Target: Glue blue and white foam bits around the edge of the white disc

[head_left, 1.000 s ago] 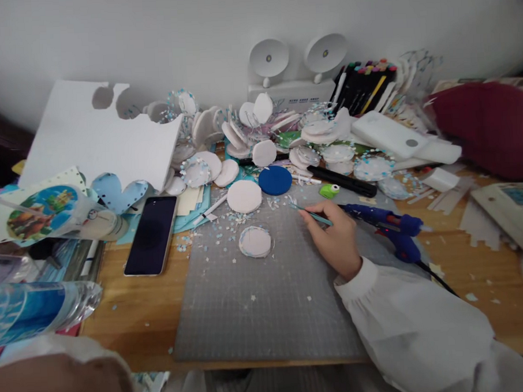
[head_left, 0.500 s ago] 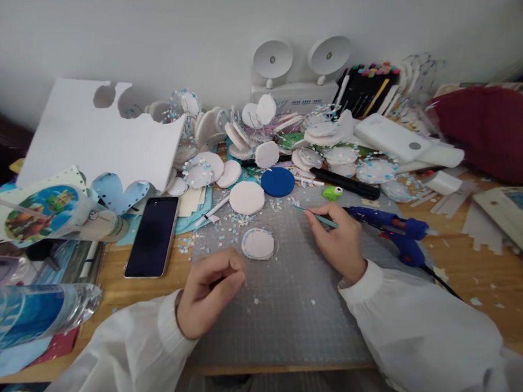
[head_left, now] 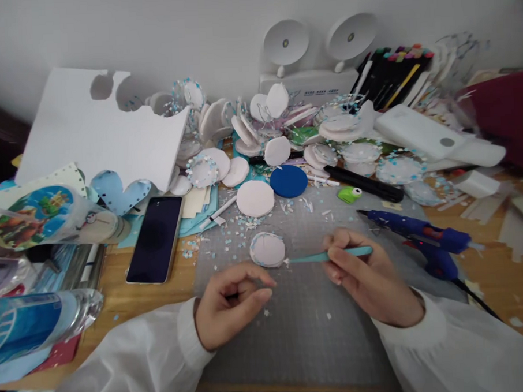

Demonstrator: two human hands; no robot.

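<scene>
1. Right hand point(head_left: 369, 275): thumb and fingers clamped on teal tweezers point(head_left: 311, 257); tip at small white bit point(head_left: 286, 262), right by lower right edge of ringed white disc point(head_left: 268, 249). Contact with disc: can't tell.
2. Left hand point(head_left: 231, 304): thumb and index tips slightly apart, nothing seen between; just below ringed disc.
3. Ringed disc lies on gray mat point(head_left: 311, 344), below plain white disc point(head_left: 255, 198).
4. Blue disc point(head_left: 288, 181) beside plain one, upper right.
5. Blue glue gun point(head_left: 436, 237) right of right hand.
6. Phone point(head_left: 155, 240) left of mat.
</scene>
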